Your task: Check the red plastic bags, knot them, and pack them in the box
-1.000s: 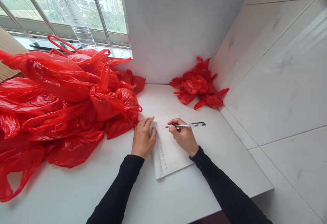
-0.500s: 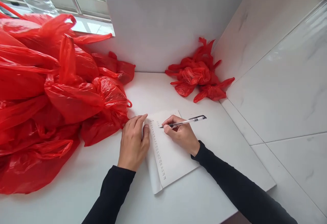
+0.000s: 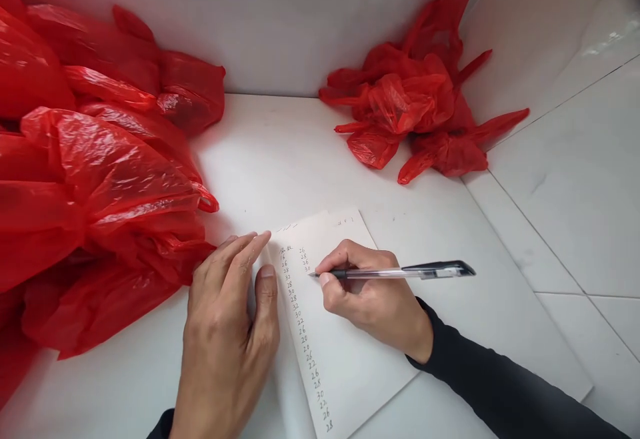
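Observation:
Pinched in my right hand (image 3: 373, 292) is a clear-barrelled pen (image 3: 410, 271) with a black clip cap on its back end. Its tip meets the paper at the foot of a short second column of handwritten numbers. The notebook (image 3: 350, 372) lies tilted on the white surface, with a long column of two-digit numbers down its left side. My left hand (image 3: 227, 325) rests flat at the notebook's upper left edge, fingers stretched and thumb apart, holding nothing. Its fingers lie close to the red plastic bags.
A large heap of red plastic bags (image 3: 120, 179) fills the left. A smaller bunch of knotted red bags (image 3: 405, 105) sits in the back right corner. A pale wall (image 3: 275, 25) stands behind, and white tiles (image 3: 575, 212) border the right side of the white tabletop (image 3: 270, 159).
The view has moved closer and down to the notebook, so the window is out of sight. The pen tip has moved slightly down the second column, where a "30" now shows.

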`<state>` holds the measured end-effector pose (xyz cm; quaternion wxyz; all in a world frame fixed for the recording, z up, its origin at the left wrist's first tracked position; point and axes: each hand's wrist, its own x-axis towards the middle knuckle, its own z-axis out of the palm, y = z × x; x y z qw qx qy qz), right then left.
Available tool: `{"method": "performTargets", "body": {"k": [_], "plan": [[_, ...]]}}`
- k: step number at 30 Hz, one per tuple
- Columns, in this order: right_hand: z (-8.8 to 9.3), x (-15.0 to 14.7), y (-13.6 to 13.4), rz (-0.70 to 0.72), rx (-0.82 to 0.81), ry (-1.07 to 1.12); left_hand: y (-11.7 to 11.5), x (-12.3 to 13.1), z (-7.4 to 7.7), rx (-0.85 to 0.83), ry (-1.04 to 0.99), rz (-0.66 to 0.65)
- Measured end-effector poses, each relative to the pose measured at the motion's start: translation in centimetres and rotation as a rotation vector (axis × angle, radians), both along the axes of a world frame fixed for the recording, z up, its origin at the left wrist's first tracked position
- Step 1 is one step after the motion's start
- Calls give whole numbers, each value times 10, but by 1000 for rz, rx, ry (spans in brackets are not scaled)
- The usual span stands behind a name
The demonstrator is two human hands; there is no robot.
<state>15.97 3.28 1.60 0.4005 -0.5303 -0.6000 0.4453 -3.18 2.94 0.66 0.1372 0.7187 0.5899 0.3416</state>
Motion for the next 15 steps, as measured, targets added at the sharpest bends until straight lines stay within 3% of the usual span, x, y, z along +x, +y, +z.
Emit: {"method": "performTargets", "body": {"k": [15], "plan": [[0,1,1,5,-28,3,0,1,0,-20,6,-4]]}}
